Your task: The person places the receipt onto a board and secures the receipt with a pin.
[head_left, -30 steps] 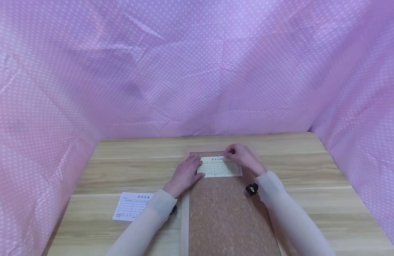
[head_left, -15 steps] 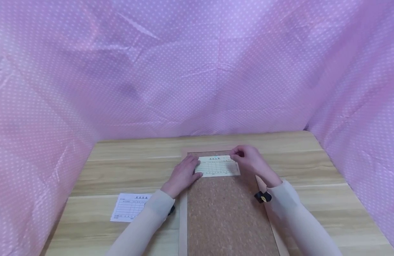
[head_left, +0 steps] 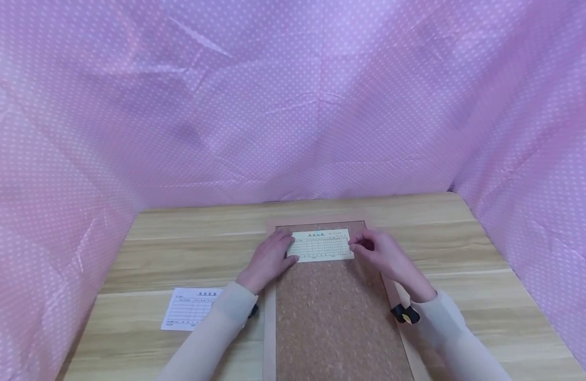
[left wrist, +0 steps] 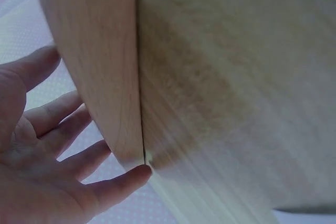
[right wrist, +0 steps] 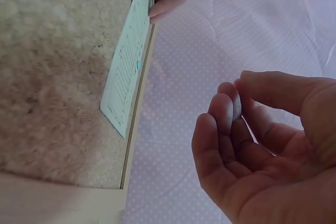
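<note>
A pale yellow printed slip (head_left: 321, 247) lies across the far end of a wood-framed cork board (head_left: 336, 317). A small light-blue pin (right wrist: 138, 65) shows near its top edge in the right wrist view. My left hand (head_left: 270, 259) rests over the slip's left end and the board's side, fingers extended. In the left wrist view its fingers (left wrist: 118, 187) spread along the frame edge. Beside the slip's right end is my right hand (head_left: 381, 253). Its thumb tip meets the index fingertip with the other fingers curled, and nothing shows between them in the right wrist view.
A second printed slip (head_left: 188, 309), white, lies on the wooden table (head_left: 136, 264) left of the board, partly covered by the left sleeve. Pink polka-dot cloth (head_left: 293, 106) surrounds the table's back and sides.
My right hand has moved from the slip's top edge by the blue pin, rightward and nearer, to beside its right end. The left hand stays on the slip. The head view shifts slightly.
</note>
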A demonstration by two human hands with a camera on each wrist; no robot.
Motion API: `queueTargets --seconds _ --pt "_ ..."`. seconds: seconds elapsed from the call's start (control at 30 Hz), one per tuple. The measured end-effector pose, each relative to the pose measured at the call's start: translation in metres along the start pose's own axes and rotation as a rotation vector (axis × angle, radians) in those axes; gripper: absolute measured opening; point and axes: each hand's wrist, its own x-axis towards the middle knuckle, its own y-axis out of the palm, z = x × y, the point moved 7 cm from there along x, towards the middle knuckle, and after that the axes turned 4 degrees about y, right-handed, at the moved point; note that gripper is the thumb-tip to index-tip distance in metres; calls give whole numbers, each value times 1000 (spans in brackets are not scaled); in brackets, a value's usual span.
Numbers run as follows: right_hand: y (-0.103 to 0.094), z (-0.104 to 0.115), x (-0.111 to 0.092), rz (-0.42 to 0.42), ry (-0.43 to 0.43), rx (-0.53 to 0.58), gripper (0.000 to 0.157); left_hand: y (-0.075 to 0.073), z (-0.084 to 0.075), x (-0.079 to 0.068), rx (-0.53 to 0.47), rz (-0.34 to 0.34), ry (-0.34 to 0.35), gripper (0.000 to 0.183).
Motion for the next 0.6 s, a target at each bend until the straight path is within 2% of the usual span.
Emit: queueTargets --seconds 0.2,0.6 --pt "-1 -3 -14 -4 -10 -18 4 -1 0 -1 -2 -29 26 50" --pt "-2 -17 -33 -26 -14 -90 8 -1 3 -9 -42 -37 42 52"
